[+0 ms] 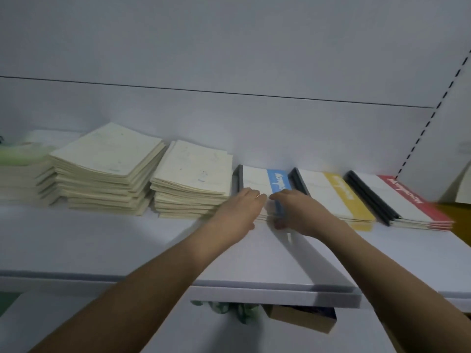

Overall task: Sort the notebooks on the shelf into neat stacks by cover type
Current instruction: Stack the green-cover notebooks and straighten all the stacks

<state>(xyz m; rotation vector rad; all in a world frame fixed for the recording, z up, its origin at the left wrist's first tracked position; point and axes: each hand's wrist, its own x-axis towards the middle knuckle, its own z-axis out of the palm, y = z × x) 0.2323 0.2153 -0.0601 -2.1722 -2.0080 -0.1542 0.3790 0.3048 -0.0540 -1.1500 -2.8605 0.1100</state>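
A low stack of white notebooks with a blue band (257,178) lies on the white shelf (102,240), right of centre. My left hand (239,210) and my right hand (295,212) both grip its front edge, fingers on the top cover and thumbs at the front. Right of it lie a yellow-banded stack (336,197) and a red-banded stack (397,202), each with dark spines. To the left stand two taller cream-covered stacks (107,159) (193,171), somewhat uneven. A further pale stack (23,174) with a greenish cover sits at the far left.
The shelf's back wall rises just behind the stacks. A slotted upright (433,113) runs up at the right. A brown box (303,317) and green items sit below the shelf's front edge. Something yellow-brown (456,217) shows at the right edge.
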